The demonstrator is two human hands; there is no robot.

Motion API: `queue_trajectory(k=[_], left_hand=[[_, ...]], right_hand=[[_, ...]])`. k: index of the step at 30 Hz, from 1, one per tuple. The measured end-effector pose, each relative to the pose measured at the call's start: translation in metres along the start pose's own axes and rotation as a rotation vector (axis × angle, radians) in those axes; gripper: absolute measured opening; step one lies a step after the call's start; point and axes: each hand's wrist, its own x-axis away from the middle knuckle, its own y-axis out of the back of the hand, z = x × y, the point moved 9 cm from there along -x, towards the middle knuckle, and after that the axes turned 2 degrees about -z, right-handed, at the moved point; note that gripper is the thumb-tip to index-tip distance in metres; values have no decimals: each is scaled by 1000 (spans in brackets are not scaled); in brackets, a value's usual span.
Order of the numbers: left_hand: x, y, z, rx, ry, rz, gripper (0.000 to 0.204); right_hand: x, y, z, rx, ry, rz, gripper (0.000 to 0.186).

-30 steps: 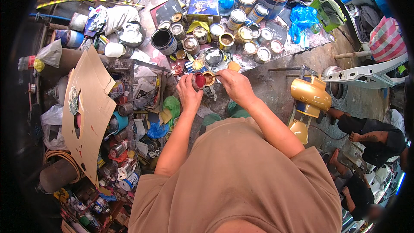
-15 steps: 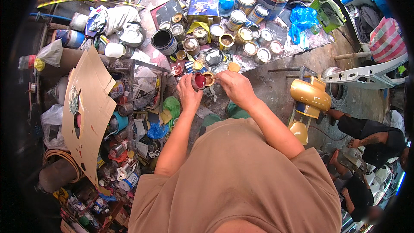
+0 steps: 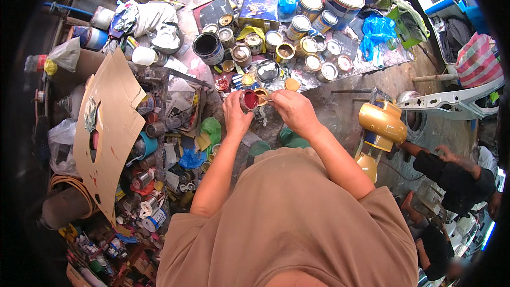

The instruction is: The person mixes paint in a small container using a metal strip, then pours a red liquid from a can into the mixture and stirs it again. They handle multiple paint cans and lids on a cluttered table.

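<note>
My left hand [image 3: 237, 116] is wrapped round a small open can of dark red paint [image 3: 249, 101], tilted so its inside shows. Right against it is a small can or lid with gold-brown paint [image 3: 262, 93]; I cannot tell what supports it. My right hand [image 3: 292, 109] pinches a thin stick [image 3: 264, 97], its tip at the gold-brown paint. Just beyond my hands are a round tan lid [image 3: 291, 84], a small tin of yellow paint [image 3: 248, 79] and a red-smeared tin [image 3: 222, 84].
Several open paint cans [image 3: 285, 51] crowd the low table, with a blue rectangular tin [image 3: 260, 1] behind. A cardboard sheet [image 3: 109, 122] leans over cluttered shelves on the left. A gold-painted part [image 3: 382, 122] is on a stand at right, and a co-worker in black [image 3: 451, 178] is beyond.
The view has shifted slightly, so the table's things appear farther right. Both hands keep their holds, with the stick's tip still at the gold-brown paint. The co-worker's arm has moved.
</note>
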Motion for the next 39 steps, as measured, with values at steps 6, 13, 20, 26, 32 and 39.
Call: queue_trajectory(k=[6, 13, 20, 26, 32, 39], left_hand=[[-1, 2, -5, 2, -10, -16, 82], [-2, 5, -3, 24, -13, -22, 81], [-3, 2, 3, -2, -3, -27, 82], [-5, -2, 13, 33, 34, -34, 82], [-4, -1, 8, 80, 60, -37, 82], [12, 2, 15, 112, 114, -46, 85]], right_hand=[[1, -2, 3, 22, 9, 13, 17], [4, -5, 12, 44, 103, 67, 20], [9, 0, 22, 29, 150, 45, 22], [8, 0, 16, 79, 94, 128, 20], [7, -8, -1, 64, 23, 109, 18], [-1, -18, -30, -26, -97, 45, 16]])
